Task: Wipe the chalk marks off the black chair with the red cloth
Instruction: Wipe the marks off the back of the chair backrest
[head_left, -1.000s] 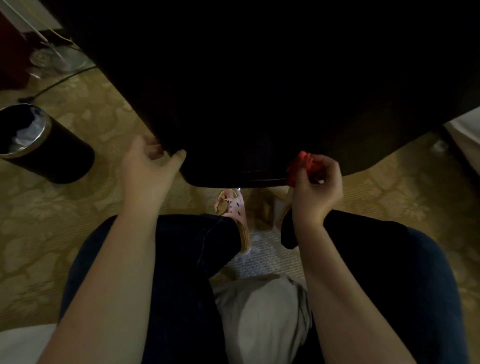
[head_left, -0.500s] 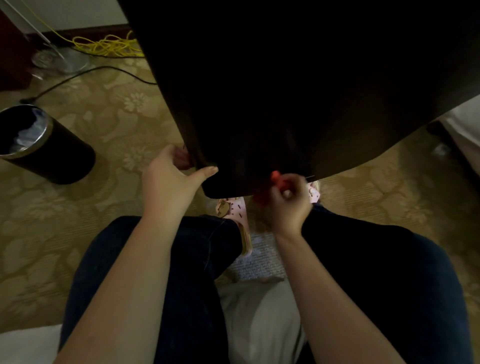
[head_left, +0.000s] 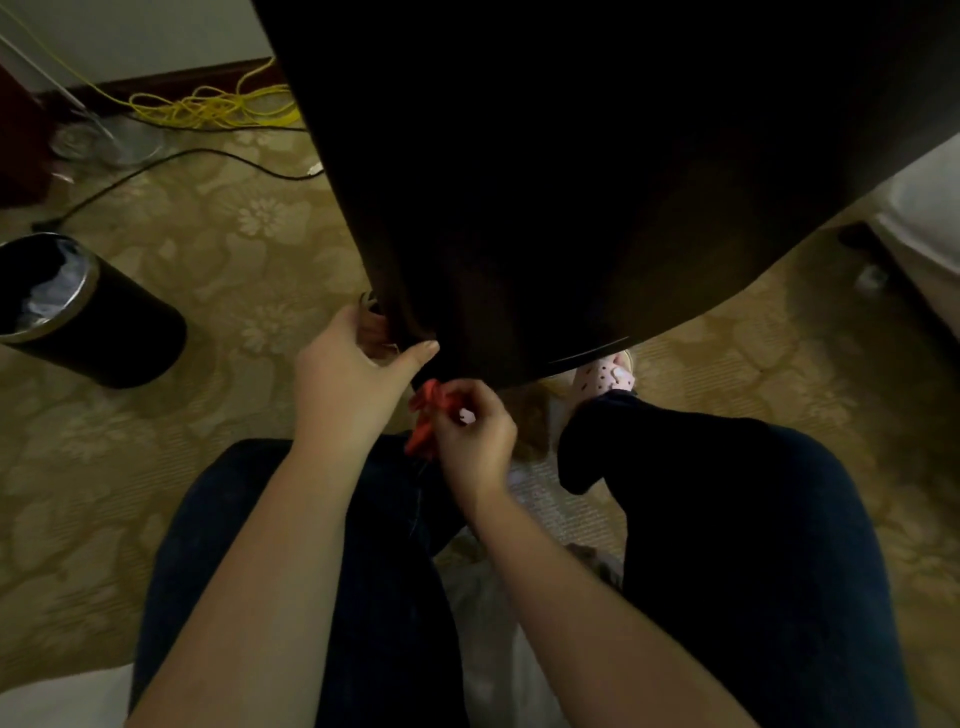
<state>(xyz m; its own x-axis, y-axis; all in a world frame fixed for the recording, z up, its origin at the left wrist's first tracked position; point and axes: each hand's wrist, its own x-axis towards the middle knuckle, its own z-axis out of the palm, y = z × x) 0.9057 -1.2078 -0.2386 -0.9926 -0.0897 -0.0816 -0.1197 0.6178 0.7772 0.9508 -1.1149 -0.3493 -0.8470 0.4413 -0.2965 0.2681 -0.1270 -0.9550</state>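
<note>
The person wears dark blue jeans (head_left: 727, 519), with a thin seam line running down the left leg. Both forearms (head_left: 270, 571) are bare. The right foot is in a pink slipper (head_left: 605, 376) dotted with small dark specks.

Black chair (head_left: 571, 182) runs off the top and right edges, and it's so dark I can't make out any chalk. Fingers of the left hand (head_left: 345, 379) vanish behind its near edge. Red cloth (head_left: 428, 410) is mostly buried in the right hand (head_left: 475, 431). Pink slipper (head_left: 605, 376) is half hidden under the chair.
</note>
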